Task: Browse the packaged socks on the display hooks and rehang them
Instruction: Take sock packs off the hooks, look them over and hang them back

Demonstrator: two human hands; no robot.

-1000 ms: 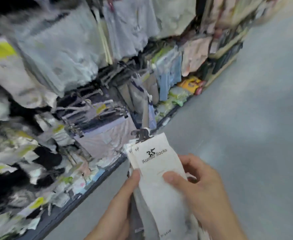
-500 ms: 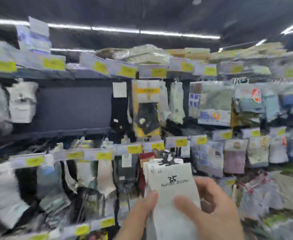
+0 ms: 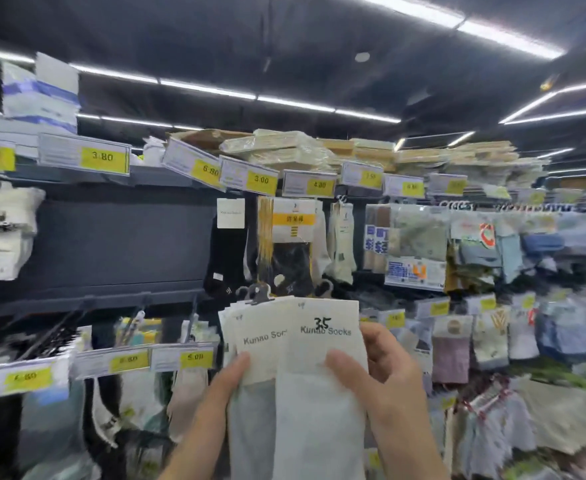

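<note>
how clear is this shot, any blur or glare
Head view: print on the sock packs in the left hand and right hand reads sharp; goods at both edges smear; ceiling lights blow out white.

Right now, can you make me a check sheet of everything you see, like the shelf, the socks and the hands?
Surface: dark display rack with yellow price tags along its rails.
Job's things: sock bundle, white packs with "Kunao Socks" cards, joined at the top by a metal clip; "35" is handwritten on the front card; held in front of the rack.
Clutter: wrapped packs stacked on the top shelf; black socks hanging behind.
Grippers: left hand pinches the bundle's left side, right hand grips its right side, both thumbs on the front.
Cables: nothing seen.
Surroundings: a shop, with ceiling light strips overhead.
</note>
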